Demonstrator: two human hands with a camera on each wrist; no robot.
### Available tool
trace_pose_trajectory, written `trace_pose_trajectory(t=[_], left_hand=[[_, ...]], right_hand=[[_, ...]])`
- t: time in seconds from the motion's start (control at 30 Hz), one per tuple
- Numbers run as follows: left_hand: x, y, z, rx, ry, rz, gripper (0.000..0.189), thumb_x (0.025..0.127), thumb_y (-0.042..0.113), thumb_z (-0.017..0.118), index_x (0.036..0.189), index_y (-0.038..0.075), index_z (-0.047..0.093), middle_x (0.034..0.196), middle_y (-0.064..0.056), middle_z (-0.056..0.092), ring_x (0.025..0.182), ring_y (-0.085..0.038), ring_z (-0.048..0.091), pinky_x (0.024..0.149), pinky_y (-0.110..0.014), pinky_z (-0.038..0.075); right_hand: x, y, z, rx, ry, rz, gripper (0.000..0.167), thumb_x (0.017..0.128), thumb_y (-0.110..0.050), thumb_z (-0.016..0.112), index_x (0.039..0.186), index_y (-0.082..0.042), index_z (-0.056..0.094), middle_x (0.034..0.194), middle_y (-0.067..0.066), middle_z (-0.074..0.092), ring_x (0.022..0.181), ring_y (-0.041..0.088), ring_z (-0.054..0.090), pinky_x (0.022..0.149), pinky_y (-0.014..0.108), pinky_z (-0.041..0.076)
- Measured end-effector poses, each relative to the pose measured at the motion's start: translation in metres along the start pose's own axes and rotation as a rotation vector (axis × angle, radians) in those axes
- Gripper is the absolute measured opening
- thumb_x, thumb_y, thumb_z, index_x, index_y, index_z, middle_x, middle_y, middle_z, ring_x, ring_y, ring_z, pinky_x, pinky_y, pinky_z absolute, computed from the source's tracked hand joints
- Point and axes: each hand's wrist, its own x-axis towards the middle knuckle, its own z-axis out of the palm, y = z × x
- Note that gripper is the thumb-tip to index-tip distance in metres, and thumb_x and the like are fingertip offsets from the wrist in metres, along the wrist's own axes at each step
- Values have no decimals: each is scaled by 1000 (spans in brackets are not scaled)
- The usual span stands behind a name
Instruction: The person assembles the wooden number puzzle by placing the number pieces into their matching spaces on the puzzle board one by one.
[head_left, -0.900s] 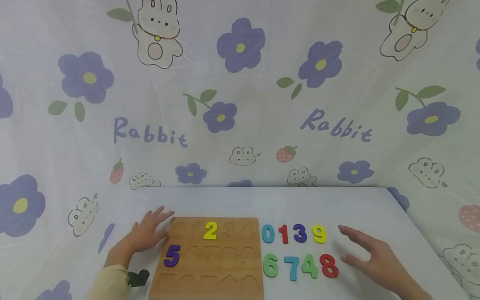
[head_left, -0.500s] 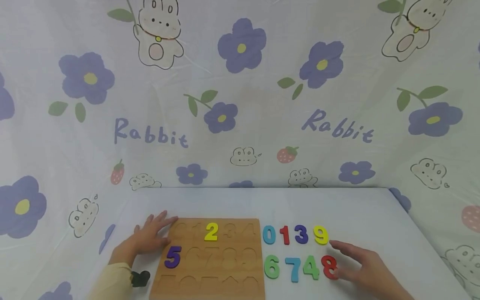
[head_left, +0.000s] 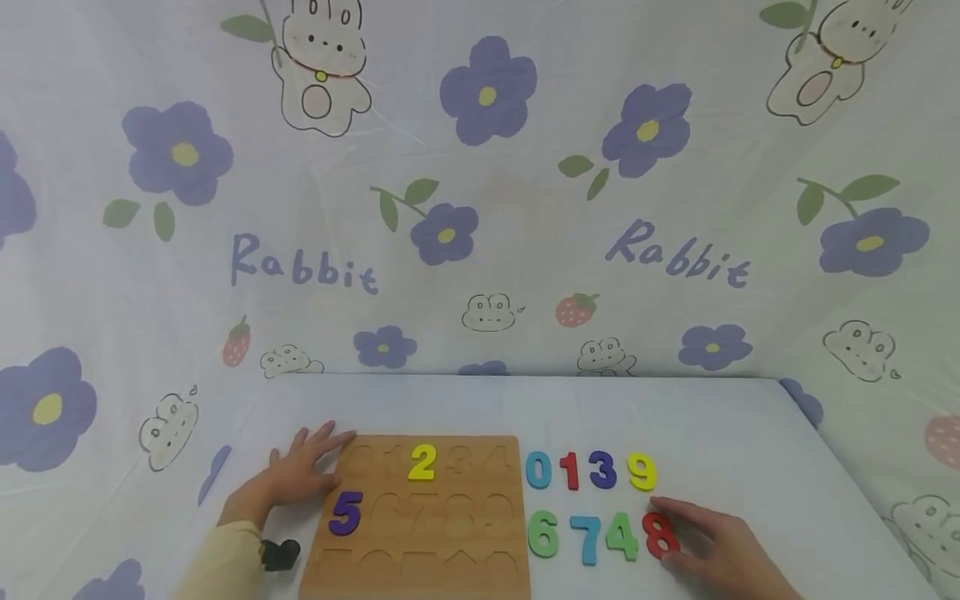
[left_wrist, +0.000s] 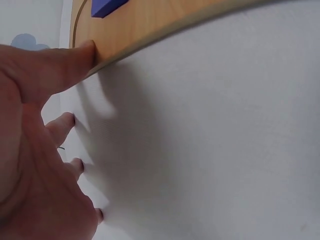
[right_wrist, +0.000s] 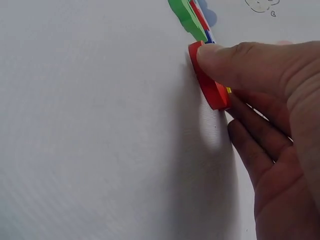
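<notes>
Fingers of right hand: pinching red eight on desk, beyond board's right edge; thumb at near side, presumably for firm hold. Left hand: spread, thumb on board's left edge, forefinger at far left corner (likely steadying it).

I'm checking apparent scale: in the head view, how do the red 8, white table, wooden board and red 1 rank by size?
Largest to smallest:
White table
Wooden board
Red 8
Red 1
</notes>
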Motion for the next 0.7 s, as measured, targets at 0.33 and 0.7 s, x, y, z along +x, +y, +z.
trace_pose_trajectory(t=[0.33, 0.7], left_hand=[[0, -5, 3, -56, -1, 4, 76, 96, 24, 75, 167, 28, 48, 182, -24, 17, 163, -65, -3, 117, -93, -6], [-1, -8, 6, -128, 17, 33, 77, 95, 25, 75, 167, 26, 48, 181, -26, 15, 161, -67, -7, 115, -92, -14]], right_hand=[[-3, 1, 5, -44, 36, -39, 69, 82, -20, 96, 146, -16, 72, 142, 3, 75, 138, 38, 64, 108, 57, 61], [-18, -22, -6, -66, 113, -148, 69, 84, -32, 96, 146, -17, 72, 137, 3, 78, 132, 36, 71, 106, 58, 61]])
